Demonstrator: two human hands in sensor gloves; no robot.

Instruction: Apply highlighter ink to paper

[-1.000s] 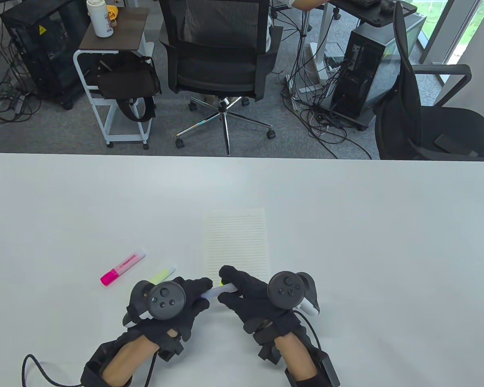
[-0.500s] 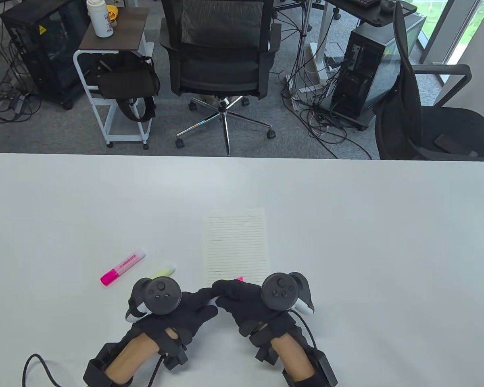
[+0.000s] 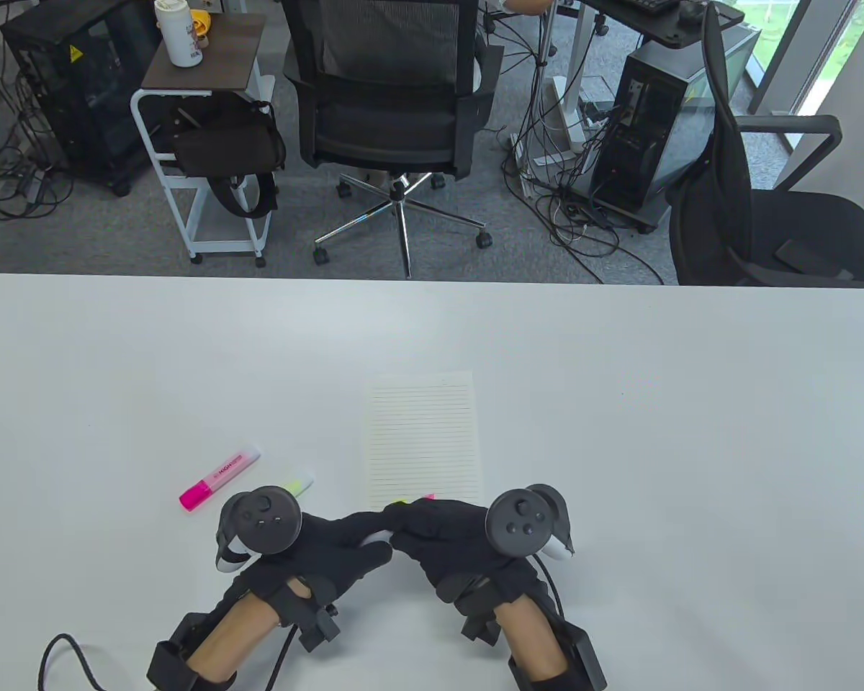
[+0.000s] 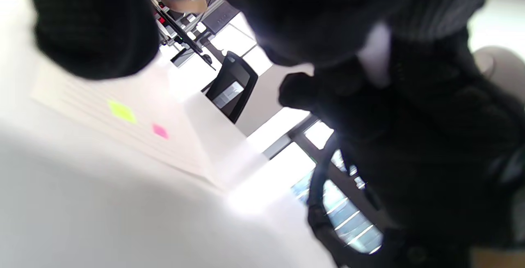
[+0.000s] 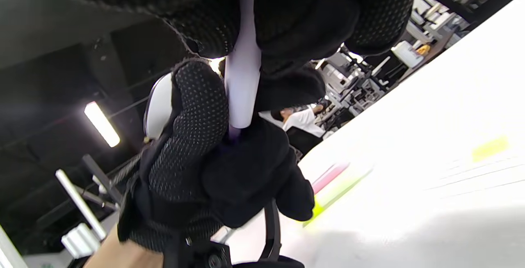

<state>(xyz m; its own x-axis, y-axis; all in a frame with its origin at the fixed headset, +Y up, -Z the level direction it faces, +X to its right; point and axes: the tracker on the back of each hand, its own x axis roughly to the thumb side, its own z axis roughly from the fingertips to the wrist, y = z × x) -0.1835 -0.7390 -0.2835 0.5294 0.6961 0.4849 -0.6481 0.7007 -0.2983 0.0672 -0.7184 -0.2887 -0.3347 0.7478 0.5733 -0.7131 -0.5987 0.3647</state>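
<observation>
- Evidently, both hands met at six o'clock below the paper (image 3: 423,439), the left hand (image 3: 331,551) and right hand (image 3: 443,536) each pinching a pale highlighter (image 5: 243,95), probably to cap it.
- Yellow and pink marks (image 4: 122,111) already sat on the paper's near edge; spare pink highlighter (image 3: 219,478) lay at nine o'clock on the surface (image 3: 691,432).

Three highlighters (image 3: 219,479), seemingly; one paper (image 3: 421,432); two marks (image 4: 122,111).

The table (image 3: 619,360) is seen from high above, facing the chairs. Both wrist views are taken very close and tilted. The paper (image 3: 421,432) is shared by all.
</observation>
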